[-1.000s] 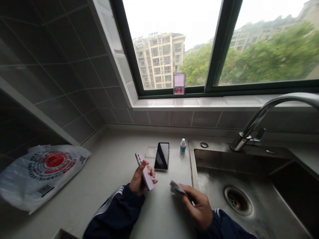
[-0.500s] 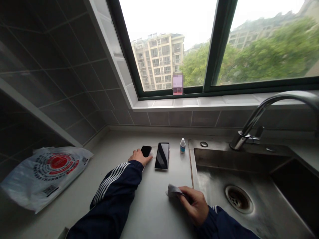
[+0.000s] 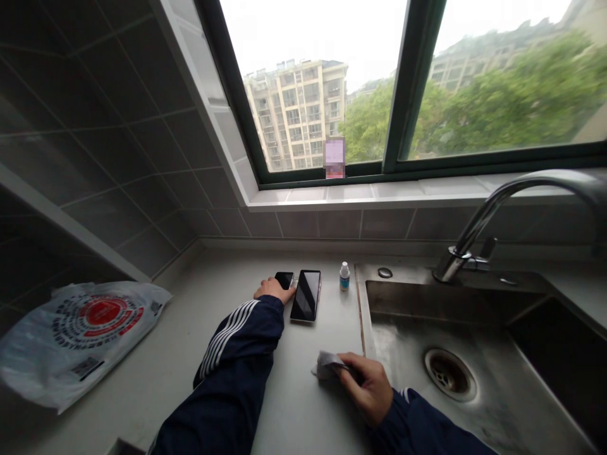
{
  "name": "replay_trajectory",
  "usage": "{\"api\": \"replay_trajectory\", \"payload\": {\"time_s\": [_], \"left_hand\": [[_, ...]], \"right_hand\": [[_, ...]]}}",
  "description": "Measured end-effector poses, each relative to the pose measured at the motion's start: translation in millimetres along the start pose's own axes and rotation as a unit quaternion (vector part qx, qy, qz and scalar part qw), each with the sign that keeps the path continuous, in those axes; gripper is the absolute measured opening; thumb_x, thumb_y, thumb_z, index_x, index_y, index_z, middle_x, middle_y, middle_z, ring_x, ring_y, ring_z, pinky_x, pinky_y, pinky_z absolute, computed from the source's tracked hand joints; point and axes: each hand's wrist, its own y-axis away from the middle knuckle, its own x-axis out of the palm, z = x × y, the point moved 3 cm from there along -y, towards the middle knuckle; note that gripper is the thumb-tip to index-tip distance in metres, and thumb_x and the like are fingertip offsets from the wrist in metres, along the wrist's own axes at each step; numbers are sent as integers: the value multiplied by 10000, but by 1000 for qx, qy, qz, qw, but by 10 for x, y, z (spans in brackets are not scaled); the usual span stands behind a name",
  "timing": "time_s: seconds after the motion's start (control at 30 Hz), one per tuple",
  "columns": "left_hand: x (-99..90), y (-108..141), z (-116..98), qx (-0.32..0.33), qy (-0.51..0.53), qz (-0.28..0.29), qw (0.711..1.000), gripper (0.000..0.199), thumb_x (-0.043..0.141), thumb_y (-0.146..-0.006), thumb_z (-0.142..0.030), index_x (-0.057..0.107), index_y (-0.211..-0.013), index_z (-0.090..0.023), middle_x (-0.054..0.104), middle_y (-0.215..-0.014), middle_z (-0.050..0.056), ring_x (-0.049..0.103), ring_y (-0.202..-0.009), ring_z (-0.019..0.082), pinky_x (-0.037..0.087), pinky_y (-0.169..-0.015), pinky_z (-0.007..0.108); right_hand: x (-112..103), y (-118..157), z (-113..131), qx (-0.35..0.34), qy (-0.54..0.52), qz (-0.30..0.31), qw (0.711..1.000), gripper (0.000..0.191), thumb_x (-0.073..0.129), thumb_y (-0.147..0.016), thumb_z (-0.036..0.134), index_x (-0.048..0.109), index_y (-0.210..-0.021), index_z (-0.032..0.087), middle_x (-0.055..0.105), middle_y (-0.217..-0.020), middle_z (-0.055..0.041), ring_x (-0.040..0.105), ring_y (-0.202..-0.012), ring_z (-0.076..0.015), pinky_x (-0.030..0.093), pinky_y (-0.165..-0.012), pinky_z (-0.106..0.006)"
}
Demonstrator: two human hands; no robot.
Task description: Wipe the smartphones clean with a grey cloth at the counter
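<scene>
My left hand (image 3: 274, 291) grips a small black phone (image 3: 284, 279) by its sides; the palm and fingers cover its lower part, and it lies on the counter. Just right of it a larger black phone (image 3: 306, 296) lies screen up, its left edge close to my thumb. Between my right thumb and fingers is a crumpled grey cloth (image 3: 329, 365); this right hand (image 3: 368, 387) is nearer to me, beside the sink's left edge. A small white-capped bottle (image 3: 344, 278) with a blue label stands upright beyond the larger phone's right side.
A steel sink (image 3: 403, 335) with a drain (image 3: 449, 374) and a chrome faucet (image 3: 467, 246) takes up the right side. On the left lies a white plastic bag (image 3: 102, 335) with red print. Behind the counter (image 3: 227, 265) rise a tiled wall and a window.
My left hand has slid the small phone to the right, closer to the larger phone. My right hand keeps its hold on the cloth in nearly the same place.
</scene>
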Motion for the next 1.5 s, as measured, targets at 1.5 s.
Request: {"api": "replay_trajectory", "payload": {"time_s": [1.5], "left_hand": [[236,588,-602,135,101,2,986,1038,729,-601,-462,260,-1460,-118,397,-1351,284,532,-1150,440,423,-925,486]], "right_hand": [[-59,-52,-67,96,-107,-44,989,419,609,-864,537,758,-923,150,754,-803,-92,722,-762,-245,573,-690,-309]]}}
